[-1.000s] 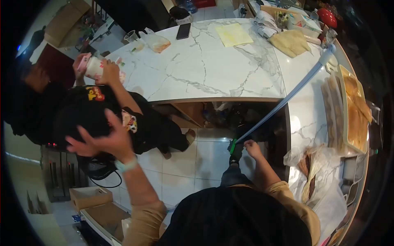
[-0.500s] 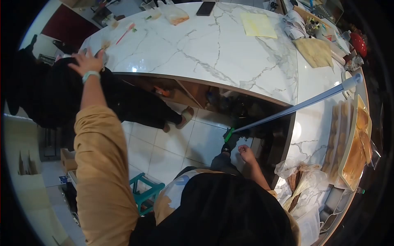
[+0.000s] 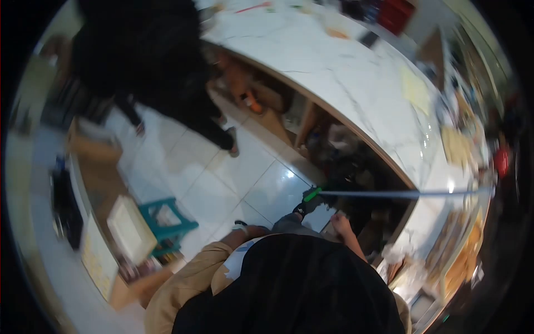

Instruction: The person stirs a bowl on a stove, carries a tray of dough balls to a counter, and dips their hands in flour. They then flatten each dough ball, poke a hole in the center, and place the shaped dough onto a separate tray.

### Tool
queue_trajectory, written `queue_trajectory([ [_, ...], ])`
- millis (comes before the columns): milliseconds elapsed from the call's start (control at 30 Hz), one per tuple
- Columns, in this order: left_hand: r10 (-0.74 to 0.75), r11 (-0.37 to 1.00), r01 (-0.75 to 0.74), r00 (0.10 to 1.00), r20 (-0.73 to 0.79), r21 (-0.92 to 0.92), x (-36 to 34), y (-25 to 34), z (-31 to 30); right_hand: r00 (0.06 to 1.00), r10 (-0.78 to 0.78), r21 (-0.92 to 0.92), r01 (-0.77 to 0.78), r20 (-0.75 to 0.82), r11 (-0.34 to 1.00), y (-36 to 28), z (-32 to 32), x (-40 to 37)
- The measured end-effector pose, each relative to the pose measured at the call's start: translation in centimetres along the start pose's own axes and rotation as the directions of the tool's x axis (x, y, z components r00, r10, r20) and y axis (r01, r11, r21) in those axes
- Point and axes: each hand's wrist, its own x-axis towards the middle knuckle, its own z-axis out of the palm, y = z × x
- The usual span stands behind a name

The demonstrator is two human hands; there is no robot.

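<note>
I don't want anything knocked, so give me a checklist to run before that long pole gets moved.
1. Right hand gripping the pole: not ok; it shows apart from the pole.
2. Pole's green lower end clear of the foot: cannot tell; they are close, contact unclear.
3. Pole's upper end clear of things on the counter: cannot tell; that side is blurred.
4. Person in black away from the pole: ok; they stand well to the left.
5. Teal stool away from the pole: ok; it stands at left, beyond bare floor tiles.
</note>
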Motion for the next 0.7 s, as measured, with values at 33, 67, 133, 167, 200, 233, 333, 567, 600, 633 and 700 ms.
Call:
queue_trajectory([
  [33,-0.237,0.93,0.241,0.97,0.048,-0.277,-4.2,-6.0,2.1,0.999,-0.023,-0.026,0.024,0.049,0.999,-0.9,0.5,0.3],
  [67,-0.46,0.731,0.436,0.883,0.093,-0.525,-8.3,-11.1,4.0,0.993,-0.051,-0.058,0.058,0.108,0.997,-1.9,1.3,0.8],
  [133,-0.834,0.438,0.802,0.193,-0.517,-0.407,-12.1,-1.0,-2.7,0.964,-0.153,-0.265,0.209,0.219,0.941,-4.3,3.5,2.3],
  [167,-0.735,0.441,0.768,0.012,-0.678,-0.465,-15.0,1.2,-4.2,0.933,-0.217,-0.311,0.305,0.286,0.9,-6.8,4.2,2.9],
  [200,-0.667,0.453,0.711,-0.13,-0.734,-0.537,-18.0,1.3,-5.6,0.866,-0.233,-0.398,0.422,0.443,0.814,-9.9,5.1,3.5],
  [233,-0.668,0.446,0.568,-0.303,-0.68,-0.691,-20.7,1.7,-6.0,0.781,-0.221,-0.462,0.544,0.584,0.7,-12.5,6.4,4.2],
  [333,-0.6,0.438,0.291,-0.61,-0.517,-0.851,-26.4,3.5,-2.9,0.564,-0.253,-0.413,0.784,0.786,0.463,-21.3,11.0,6.7],
  [567,-0.784,-0.022,0.262,-0.604,-0.146,-0.965,-30.1,6.7,19.2,0.437,-0.649,-0.195,0.89,0.622,0.412,-40.5,25.4,6.5],
  [600,-0.869,-0.227,0.355,-0.493,0.024,-0.907,-30.5,8.0,22.3,0.475,-0.639,-0.151,0.856,0.606,0.494,-41.7,28.1,6.3],
  [633,-0.843,-0.215,0.311,-0.538,0.015,-0.926,-29.3,10.3,25.9,0.445,-0.639,-0.141,0.872,0.627,0.469,-42.3,30.4,5.9],
  [700,-0.873,-0.404,0.373,-0.429,0.231,-0.835,-26.7,9.0,37.7,0.242,-0.569,0.12,0.843,0.786,0.524,-43.8,34.5,4.3],
])
